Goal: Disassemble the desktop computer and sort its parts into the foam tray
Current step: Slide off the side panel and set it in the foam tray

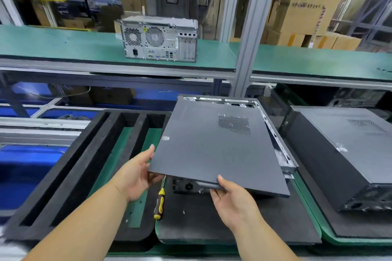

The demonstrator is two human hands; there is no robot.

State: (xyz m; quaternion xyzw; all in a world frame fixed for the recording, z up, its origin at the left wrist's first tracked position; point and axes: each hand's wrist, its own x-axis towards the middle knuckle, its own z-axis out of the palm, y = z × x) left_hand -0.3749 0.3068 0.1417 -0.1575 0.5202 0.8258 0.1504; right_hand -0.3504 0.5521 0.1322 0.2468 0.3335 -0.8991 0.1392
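Beyond both hands, raised: dark grey side panel, tilted, near edge lifted off the desktop computer lying flat underneath, far edge low over the chassis. To the left of the left hand, flat on the bench: black foam tray with long slots, green showing at the bottom of some. Right of the right hand, well apart: second closed computer case on a dark mat. Far beyond the hands, on the green shelf: bare metal chassis, rear ports facing the camera. Left hand pinching the panel's near left corner. Right hand clamped on the panel's near edge, thumb on top. Between the hands, below the panel: yellow-and-black screwdriver, touching neither.
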